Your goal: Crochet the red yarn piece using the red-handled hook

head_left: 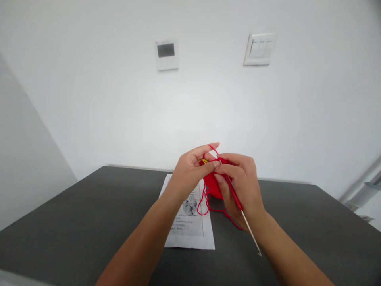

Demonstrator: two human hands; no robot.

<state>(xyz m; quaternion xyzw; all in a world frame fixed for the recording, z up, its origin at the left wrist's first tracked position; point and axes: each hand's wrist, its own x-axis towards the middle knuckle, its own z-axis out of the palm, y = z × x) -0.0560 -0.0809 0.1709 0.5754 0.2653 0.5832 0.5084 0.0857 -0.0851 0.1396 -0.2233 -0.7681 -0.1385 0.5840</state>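
Note:
A red crochet piece (212, 186) is pinched between the thumb and fingers of my left hand (193, 165). Red yarn (212, 149) runs over that hand's raised index finger. My right hand (242, 174) grips a crochet hook (233, 193) with a red handle; its free metal end points down toward me, and its other tip meets the work at my left thumb. A small yellow clip or marker (204, 161) shows at the piece's left edge. Loose red strands (204, 206) hang below. My fingers hide part of the crochet piece.
A printed paper sheet (190, 238) with a picture lies on the dark table (74, 222) under my hands. Behind stands a white wall (119, 99) with a thermostat-like panel (167, 55) and a switch plate (260, 49).

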